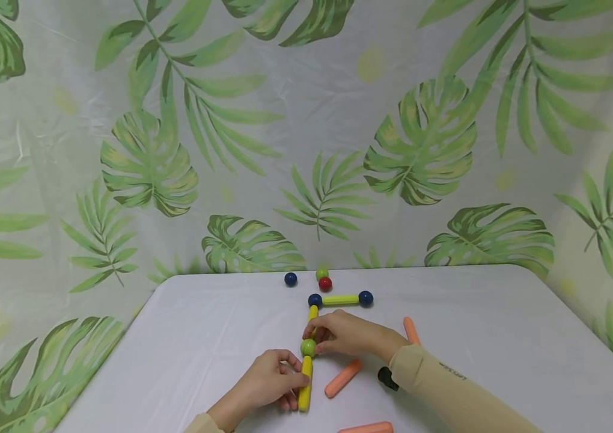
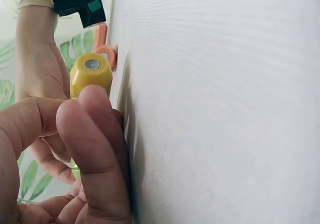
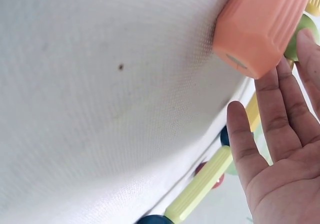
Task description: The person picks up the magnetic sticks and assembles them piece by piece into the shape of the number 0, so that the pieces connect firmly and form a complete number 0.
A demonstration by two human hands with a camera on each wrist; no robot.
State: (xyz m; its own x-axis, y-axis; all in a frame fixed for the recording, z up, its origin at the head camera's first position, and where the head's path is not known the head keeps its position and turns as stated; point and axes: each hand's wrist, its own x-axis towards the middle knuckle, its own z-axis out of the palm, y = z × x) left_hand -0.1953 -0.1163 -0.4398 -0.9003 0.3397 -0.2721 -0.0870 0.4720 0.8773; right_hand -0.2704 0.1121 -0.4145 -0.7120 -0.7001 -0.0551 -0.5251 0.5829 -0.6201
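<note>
My left hand [image 1: 274,380] pinches a yellow magnetic rod [image 1: 305,385] between thumb and fingers, low at the table. In the left wrist view the rod's end [image 2: 92,64] shows a round metal disc. At the rod's far end sits a green ball [image 1: 308,347]. The thumb and fingers of my right hand [image 1: 347,332] pinch around this ball; in the right wrist view the thumb lies over the ball [image 3: 293,52]. A second yellow rod [image 1: 313,313] runs from the ball to a dark blue ball [image 1: 315,300], partly hidden by the right hand.
From that blue ball a yellow-green rod [image 1: 341,299] leads right to another blue ball [image 1: 366,298]. Behind are a loose blue ball [image 1: 291,278], a red ball [image 1: 325,284] and a green ball [image 1: 322,273]. Orange rods [image 1: 343,378] lie right of the hands on the white table [image 1: 176,337].
</note>
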